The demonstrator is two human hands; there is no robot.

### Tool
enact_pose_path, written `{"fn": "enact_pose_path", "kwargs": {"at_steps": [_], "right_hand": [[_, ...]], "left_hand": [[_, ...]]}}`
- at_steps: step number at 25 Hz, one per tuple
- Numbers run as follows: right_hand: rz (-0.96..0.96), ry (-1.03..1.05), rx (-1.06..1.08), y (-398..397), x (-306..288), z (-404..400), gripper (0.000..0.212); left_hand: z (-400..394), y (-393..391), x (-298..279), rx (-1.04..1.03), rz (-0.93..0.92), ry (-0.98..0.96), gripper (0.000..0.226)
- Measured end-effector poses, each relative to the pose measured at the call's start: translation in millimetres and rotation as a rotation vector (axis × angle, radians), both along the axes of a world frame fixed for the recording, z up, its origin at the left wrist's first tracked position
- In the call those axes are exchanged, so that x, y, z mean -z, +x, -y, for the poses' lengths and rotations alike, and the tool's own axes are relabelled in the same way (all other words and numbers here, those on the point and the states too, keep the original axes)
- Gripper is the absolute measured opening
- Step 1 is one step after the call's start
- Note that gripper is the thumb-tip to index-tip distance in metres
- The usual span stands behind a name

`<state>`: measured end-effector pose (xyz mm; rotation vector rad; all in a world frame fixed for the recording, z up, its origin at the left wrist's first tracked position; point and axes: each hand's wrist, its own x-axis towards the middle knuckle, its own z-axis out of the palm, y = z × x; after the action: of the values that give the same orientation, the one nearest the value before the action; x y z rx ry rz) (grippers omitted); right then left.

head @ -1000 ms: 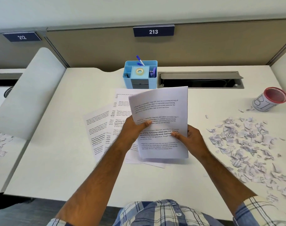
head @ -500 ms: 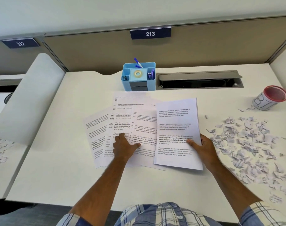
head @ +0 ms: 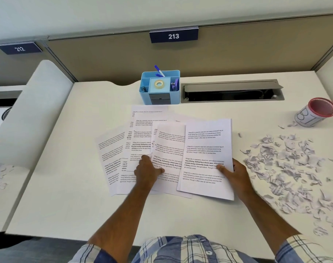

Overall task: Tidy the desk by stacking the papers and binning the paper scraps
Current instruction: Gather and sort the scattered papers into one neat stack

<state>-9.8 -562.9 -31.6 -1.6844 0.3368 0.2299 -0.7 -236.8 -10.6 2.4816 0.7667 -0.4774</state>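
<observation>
On the desk [head: 67, 205] in front of me, the loose sheets [head: 135, 149] lie fanned out at the middle, and the stack [head: 207, 149] lies just right of them, overlapping their edge. My right hand [head: 236, 175] grips the stack at its right edge, thumb on top and fingers curled under, as far as I can see. My left hand [head: 148, 169] rests on the loose sheets with the fingers bent; it seems to press a sheet, but whether it pinches one I cannot tell.

The step in hand, I judge, is to gather the next sheet onto the stack. To do it well I should slide only the top sheet to the right, keep the stack flat under my right thumb, and line up the corners before I let go.

The stack has its long axis running away from me, leaning a little to the right at the far end, and the text reads from my side. The loose sheets point in several directions, the leftmost turned most to the left.

The scraps [head: 287, 168] are spread at the right, well apart from the bin [head: 313, 114] at the far right.
</observation>
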Motion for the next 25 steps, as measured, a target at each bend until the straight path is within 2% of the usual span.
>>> {"fn": "enact_pose_path", "kwargs": {"at_steps": [3, 7, 10, 13, 16, 25], "right_hand": [[-0.002, 0.008, -0.001, -0.5, 0.6, 0.4, 0.024], [-0.007, 0.019, 0.001, -1.6, -0.2, 0.7, 0.024], [-0.003, 0.007, 0.001, -1.9, -0.6, 1.8, 0.025], [0.004, -0.005, 0.008, -2.0, -1.3, 3.7, 0.026], [0.006, -0.008, 0.015, -1.5, -0.9, 5.6, 0.026], [0.035, 0.03, 0.011, -2.5, -16.8, 5.5, 0.028]], "left_hand": [[-0.6, 5.4, -1.9, 0.016, -0.045, -0.011, 0.079], [2.2, 6.0, -3.6, 0.055, -0.059, -0.054, 0.044], [7.5, 2.2, -9.7, 0.031, 0.026, -0.104, 0.025], [8.2, 0.9, -23.2, -0.015, 0.124, -0.216, 0.02], [-0.3, -0.2, -36.8, -0.012, 0.179, -0.22, 0.018], [-42.0, -21.1, -79.2, -0.224, 0.453, -0.311, 0.024]]}}
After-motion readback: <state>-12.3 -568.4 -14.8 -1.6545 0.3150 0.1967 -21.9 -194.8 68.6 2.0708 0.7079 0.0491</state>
